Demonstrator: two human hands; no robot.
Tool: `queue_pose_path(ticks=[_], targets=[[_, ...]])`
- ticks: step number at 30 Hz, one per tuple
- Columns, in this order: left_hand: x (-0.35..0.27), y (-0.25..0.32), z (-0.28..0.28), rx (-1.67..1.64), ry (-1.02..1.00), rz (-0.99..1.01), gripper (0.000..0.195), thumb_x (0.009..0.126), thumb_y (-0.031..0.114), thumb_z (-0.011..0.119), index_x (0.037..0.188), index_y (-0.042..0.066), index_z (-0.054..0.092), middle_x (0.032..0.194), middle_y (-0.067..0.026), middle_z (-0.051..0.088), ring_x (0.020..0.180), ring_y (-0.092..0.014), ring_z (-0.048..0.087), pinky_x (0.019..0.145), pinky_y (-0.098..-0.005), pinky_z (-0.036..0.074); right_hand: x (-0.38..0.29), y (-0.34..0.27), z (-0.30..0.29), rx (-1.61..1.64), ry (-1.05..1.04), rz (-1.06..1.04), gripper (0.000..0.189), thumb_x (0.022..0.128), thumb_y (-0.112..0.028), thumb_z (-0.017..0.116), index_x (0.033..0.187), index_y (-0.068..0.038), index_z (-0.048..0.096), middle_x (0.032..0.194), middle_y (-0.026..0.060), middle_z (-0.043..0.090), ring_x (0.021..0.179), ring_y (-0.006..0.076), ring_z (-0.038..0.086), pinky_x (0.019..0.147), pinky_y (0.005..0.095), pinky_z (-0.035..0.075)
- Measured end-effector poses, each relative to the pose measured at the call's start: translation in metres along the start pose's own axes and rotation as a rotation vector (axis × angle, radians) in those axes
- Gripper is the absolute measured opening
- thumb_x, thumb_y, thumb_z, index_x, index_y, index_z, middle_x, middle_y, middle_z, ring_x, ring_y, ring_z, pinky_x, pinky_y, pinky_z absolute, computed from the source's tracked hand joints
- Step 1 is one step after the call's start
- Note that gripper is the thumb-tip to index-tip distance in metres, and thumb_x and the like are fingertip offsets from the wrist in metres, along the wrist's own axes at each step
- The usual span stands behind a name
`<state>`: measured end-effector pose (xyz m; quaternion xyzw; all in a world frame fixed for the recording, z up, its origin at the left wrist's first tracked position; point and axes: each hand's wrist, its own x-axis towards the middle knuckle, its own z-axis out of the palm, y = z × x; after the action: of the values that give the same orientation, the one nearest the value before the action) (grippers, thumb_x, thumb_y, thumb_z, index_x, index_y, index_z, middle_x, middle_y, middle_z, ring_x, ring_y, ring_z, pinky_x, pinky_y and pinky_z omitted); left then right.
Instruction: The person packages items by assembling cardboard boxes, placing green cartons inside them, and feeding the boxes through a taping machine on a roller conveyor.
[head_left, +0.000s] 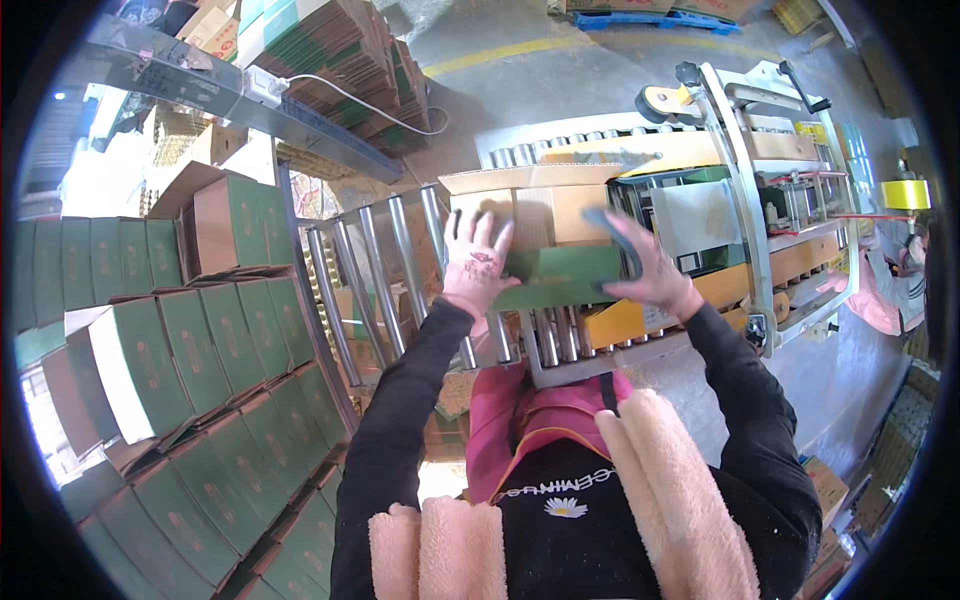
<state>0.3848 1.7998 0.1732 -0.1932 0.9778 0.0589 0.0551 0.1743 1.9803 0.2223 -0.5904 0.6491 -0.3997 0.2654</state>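
A cardboard carton (568, 279) with a green side lies on the roller conveyor between my hands, brown top flaps uppermost. One long flap (532, 177) stands raised along its far edge. My left hand (478, 259) is over the carton's left end, palm down with the fingers spread. At the right end is my right hand (646, 262), thumb and fingers wide apart and slightly blurred. Both hands have dark fingertips. Neither hand is closed around the carton; whether the palms press on it cannot be told.
Steel rollers (381, 266) run to the left. A carton-sealing machine (739, 195) with a metal frame and yellow side guides stands right. Stacked green cartons (217, 337) fill the left side. Flat cartons (330, 60) are piled behind a metal beam (225, 90). Another person (889, 281) is at far right.
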Motion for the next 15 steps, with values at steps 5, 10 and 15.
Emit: queue_pose_path(ticks=[5, 10, 15], targets=[[0.004, 0.012, 0.076, -0.799, 0.423, -0.591, 0.119, 0.055, 0.037, 0.088, 0.144, 0.001, 0.018, 0.144, -0.0254, 0.026, 0.133, -0.037, 0.03, 0.111, -0.04, 0.027, 0.118, -0.005, 0.025, -0.702, 0.25, -0.213, 0.058, 0.081, -0.038, 0.06, 0.127, -0.004, 0.049, 0.121, 0.016, 0.054, 0.119, 0.033, 0.047, 0.106, 0.0427, 0.034], [-0.016, 0.055, 0.077, -0.721, 0.236, -0.695, 0.094, 0.077, 0.04, 0.072, 0.146, 0.005, 0.019, 0.126, -0.027, 0.05, 0.109, -0.031, 0.058, 0.091, -0.0373, 0.049, 0.02, 0.036, 0.09, -0.531, -0.17, -0.156, 0.056, 0.074, -0.023, 0.071, 0.124, -0.007, 0.052, 0.136, 0.0137, 0.046, 0.131, 0.0306, 0.038, 0.11, 0.044, 0.029], [0.033, 0.107, 0.071, -1.082, 0.334, -0.401, 0.059, 0.084, 0.024, 0.054, 0.136, -0.001, 0.039, 0.133, -0.0186, 0.047, 0.124, -0.034, 0.042, 0.11, -0.0439, 0.027, 0.096, 0.0, 0.075, -0.511, 0.019, -0.269, 0.05, 0.076, -0.022, 0.068, 0.121, -0.005, 0.056, 0.123, 0.0162, 0.056, 0.12, 0.0341, 0.049, 0.105, 0.049, 0.035]])
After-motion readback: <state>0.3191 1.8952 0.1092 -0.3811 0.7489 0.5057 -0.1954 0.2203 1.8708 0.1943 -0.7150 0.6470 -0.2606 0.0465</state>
